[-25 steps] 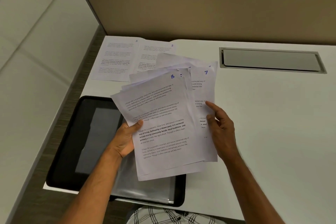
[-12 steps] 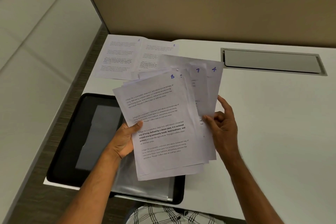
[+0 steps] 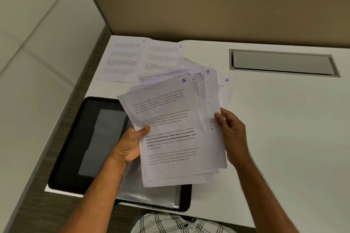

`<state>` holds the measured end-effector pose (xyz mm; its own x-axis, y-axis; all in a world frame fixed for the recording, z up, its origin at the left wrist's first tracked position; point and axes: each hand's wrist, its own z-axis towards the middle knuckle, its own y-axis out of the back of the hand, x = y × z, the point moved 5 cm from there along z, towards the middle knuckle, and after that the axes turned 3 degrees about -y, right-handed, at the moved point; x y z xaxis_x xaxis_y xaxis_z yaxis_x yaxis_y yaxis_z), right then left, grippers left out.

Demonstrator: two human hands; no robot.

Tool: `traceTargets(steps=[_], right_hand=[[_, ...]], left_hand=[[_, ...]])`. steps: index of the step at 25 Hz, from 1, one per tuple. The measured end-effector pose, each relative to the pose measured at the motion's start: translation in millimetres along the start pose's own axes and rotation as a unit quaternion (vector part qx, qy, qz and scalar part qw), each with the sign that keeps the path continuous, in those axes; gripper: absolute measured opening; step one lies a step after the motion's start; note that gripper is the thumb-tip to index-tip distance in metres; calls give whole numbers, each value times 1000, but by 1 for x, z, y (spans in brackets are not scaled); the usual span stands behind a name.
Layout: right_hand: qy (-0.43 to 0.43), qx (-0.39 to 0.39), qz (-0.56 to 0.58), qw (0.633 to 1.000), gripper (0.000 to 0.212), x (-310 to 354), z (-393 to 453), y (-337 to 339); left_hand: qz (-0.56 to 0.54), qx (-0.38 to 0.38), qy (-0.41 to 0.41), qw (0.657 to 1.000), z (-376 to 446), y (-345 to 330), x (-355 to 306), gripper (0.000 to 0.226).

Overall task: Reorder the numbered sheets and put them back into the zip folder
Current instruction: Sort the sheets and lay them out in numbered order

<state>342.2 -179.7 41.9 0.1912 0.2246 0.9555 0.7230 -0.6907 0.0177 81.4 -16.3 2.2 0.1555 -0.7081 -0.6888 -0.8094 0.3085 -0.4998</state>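
Note:
A fanned stack of numbered sheets (image 3: 170, 130) is held above the desk, sheet 8 on top. My left hand (image 3: 130, 143) grips its left edge, thumb on the front. My right hand (image 3: 232, 134) pinches the sheets on the right side, where sheet 7 (image 3: 209, 89) and sheet 4 (image 3: 226, 89) stick out. Sheet 1 (image 3: 123, 58) and sheet 2 (image 3: 162, 55) lie flat side by side at the desk's far left. The black zip folder (image 3: 83, 138) lies open under the stack at the near left corner, its clear sleeve (image 3: 151, 193) showing.
A white desk (image 3: 284, 128) spreads to the right, with a grey cable hatch (image 3: 282, 62) set in it. A beige partition (image 3: 208, 9) closes the far edge. The folder overhangs the desk's left edge. Plaid clothing (image 3: 180, 223) shows at the bottom.
My right hand has fanned the right-side sheets further out, so sheet 4 has slid rightward into view beside sheet 7. The left hand's hold is unchanged.

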Motion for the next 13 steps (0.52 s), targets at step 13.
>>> traceTargets(steps=[13], right_hand=[[-29, -76, 0, 997, 47, -1, 13, 4]], left_hand=[[37, 5, 1, 999, 9, -4, 10, 38]])
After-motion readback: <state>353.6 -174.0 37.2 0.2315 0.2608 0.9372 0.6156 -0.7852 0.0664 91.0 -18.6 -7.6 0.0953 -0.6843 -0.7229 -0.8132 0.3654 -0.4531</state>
